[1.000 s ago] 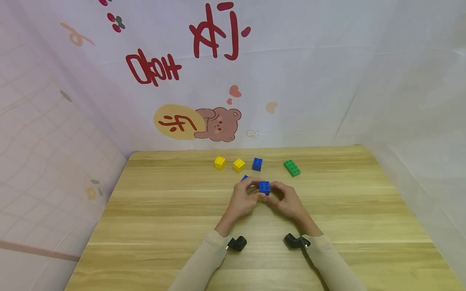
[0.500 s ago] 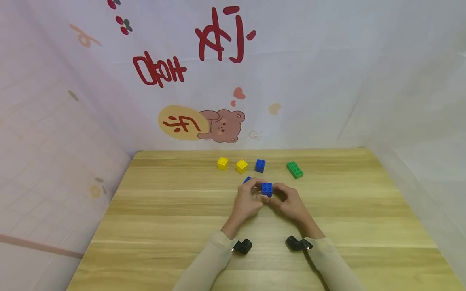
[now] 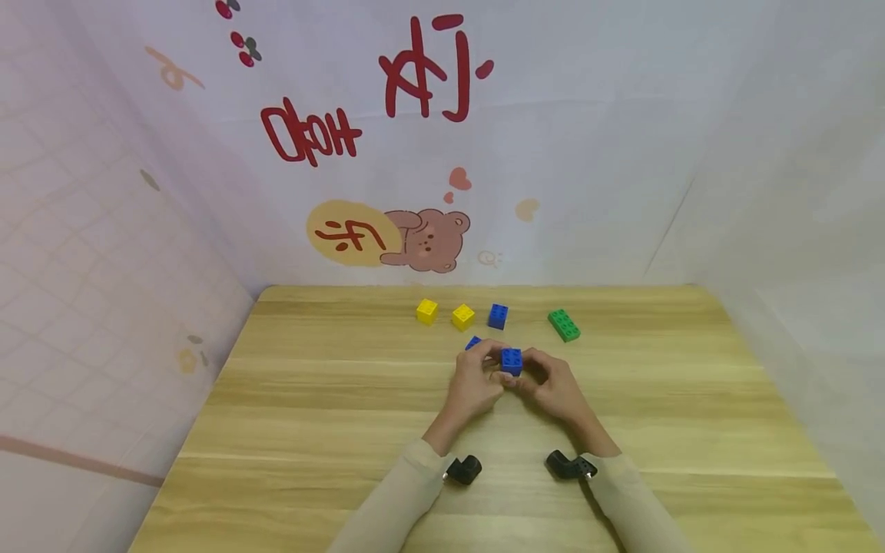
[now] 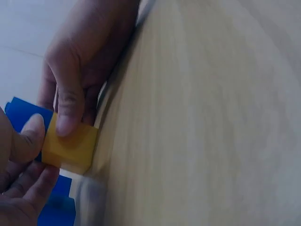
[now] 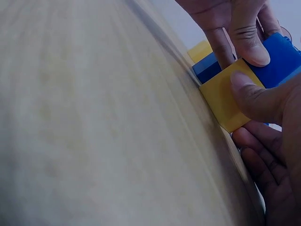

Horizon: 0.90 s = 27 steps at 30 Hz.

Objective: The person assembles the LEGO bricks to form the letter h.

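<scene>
A square blue brick point(image 3: 512, 361) stands on top of a yellow brick point(image 5: 225, 96), held between my two hands at mid-table. In the wrist views the two meet face to face, and the yellow one is at the tabletop. My left hand point(image 3: 473, 388) pinches the blue brick, thumb on its near side. My right hand point(image 3: 558, 392) pinches the yellow brick, which the head view hides. Just behind the left fingers lies another blue brick point(image 3: 473, 342), partly covered by that hand.
Along the back of the wooden table point(image 3: 311, 430) sit two yellow bricks, one left point(image 3: 427, 311) and one nearer the middle point(image 3: 463, 316). Beside them are a blue brick point(image 3: 498, 316) and a longer green brick point(image 3: 564, 326). A printed cloth point(image 3: 588, 153) hangs behind.
The head view has shifted a little, so the whole scene sits further right. Both hands keep their hold on the stacked bricks; the sliver of yellow below the blue is now out of sight there.
</scene>
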Available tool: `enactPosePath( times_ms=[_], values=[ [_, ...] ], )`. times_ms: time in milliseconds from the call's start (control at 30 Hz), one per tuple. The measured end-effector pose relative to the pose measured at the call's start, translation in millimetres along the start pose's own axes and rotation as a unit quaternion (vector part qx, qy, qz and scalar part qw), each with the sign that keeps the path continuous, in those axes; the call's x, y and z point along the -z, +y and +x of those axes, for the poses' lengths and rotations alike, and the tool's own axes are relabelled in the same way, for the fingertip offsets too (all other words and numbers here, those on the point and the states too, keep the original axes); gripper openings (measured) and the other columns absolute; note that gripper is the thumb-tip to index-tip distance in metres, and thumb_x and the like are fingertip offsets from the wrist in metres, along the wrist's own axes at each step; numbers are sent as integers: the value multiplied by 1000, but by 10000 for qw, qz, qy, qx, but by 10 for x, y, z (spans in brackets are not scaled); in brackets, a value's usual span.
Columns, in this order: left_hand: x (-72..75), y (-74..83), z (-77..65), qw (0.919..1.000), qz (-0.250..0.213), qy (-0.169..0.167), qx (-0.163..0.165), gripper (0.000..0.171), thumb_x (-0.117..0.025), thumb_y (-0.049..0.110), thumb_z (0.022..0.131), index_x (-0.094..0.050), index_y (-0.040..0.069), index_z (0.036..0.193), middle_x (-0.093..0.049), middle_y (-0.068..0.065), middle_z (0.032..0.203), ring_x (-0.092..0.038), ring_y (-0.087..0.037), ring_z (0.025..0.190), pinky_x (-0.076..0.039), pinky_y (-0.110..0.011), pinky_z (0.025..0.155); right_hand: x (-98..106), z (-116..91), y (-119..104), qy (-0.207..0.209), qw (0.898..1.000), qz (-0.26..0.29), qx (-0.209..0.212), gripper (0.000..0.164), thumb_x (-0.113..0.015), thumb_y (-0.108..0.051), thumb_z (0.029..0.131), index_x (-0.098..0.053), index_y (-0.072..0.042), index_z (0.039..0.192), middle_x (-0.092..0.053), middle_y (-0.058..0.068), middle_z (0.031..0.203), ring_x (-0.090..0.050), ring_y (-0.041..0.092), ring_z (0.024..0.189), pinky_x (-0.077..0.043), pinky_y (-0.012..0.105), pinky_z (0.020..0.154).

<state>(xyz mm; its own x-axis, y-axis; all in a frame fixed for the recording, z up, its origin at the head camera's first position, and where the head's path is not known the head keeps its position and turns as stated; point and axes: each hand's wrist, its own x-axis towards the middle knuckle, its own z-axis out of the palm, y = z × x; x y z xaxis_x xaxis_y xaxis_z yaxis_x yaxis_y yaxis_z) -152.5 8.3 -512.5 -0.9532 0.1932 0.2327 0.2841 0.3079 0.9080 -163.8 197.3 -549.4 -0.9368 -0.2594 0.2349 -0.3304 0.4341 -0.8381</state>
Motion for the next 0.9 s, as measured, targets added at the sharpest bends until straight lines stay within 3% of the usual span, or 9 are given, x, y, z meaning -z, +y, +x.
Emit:
enactPosePath(
  times_ms=[200, 500, 900],
  values=[
    [-57, -12, -48, 9995, 294, -15, 62, 44, -75, -11, 85, -65, 8, 124, -69, -8, 124, -70, -21, 117, -57, -25, 101, -5, -43, 18, -2, 9999, -98, -53, 33, -82, -11, 86, -72, -23, 115, -75, -5, 112, -67, 16, 112, -51, 28, 106],
    [-55, 16, -27, 9999, 138, -81, 53, 46, -78, 0, 88, -64, 4, 131, -66, -13, 131, -69, -24, 121, -56, -24, 102, -2, -51, -1, 226, 9994, -240, 49, 35, -80, -9, 87, -72, -14, 121, -76, 3, 116, -69, 21, 112, -55, 37, 104],
    [2, 88, 23, 9992, 388, -91, -42, 51, -77, 2, 89, -62, 3, 138, -67, -14, 135, -68, -25, 121, -58, -24, 100, -24, -13, 7, 583, 9976, -375, -46, 36, -81, -8, 87, -70, -7, 122, -76, 10, 112, -70, 25, 102, -58, 46, 97]
  ],
)
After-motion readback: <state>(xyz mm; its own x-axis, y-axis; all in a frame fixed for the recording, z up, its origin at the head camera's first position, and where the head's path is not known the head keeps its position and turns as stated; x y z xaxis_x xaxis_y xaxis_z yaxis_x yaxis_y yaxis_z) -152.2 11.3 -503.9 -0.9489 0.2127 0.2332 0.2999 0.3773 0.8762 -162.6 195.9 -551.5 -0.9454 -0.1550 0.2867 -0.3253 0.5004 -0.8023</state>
